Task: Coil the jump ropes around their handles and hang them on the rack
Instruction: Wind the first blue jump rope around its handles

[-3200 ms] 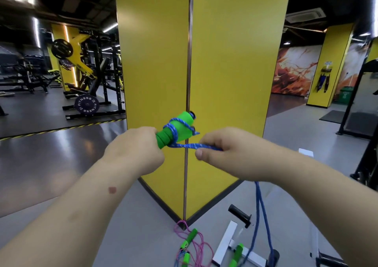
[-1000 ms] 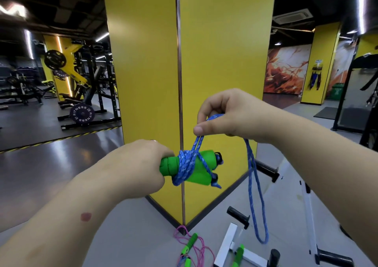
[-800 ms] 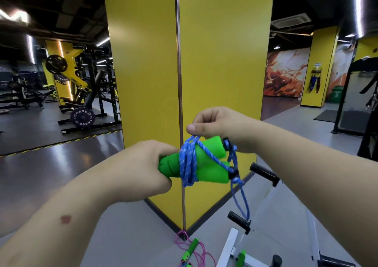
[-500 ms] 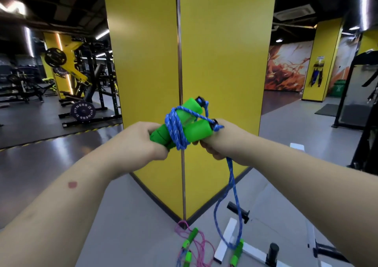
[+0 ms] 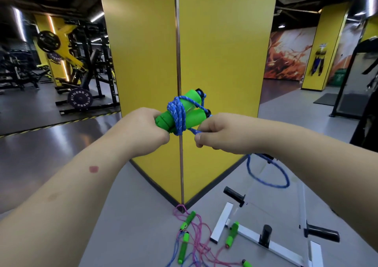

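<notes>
so the pair of bright green foam jump-rope handles (image 5: 184, 111) sits between the two hands, held up in front of the corner of a tall yellow pillar (image 5: 214, 52). the left hand (image 5: 143, 129) is clenched around the near ends of the handles, with the far ends poking up and to the right, black caps showing at the tips. the right hand (image 5: 221, 132) is just beside the handles on their lower right, pinching the blue braided rope (image 5: 177, 113) between thumb and curled fingers where it leaves the bundle.

the handles lie side by side, slightly splayed at the far end. the blue rope is wound around their middle in several tight turns, with one strand crossing diagonally toward the caps. the loose remainder drops from under the right hand and hangs in a blurred loop near the floor.

down on the grey floor (image 5: 133, 226), a tangle of thin pink and blue ropes with small green handles (image 5: 192, 238) lies at the pillar's base, beside a white metal rack with black pegs (image 5: 253, 240).
</notes>
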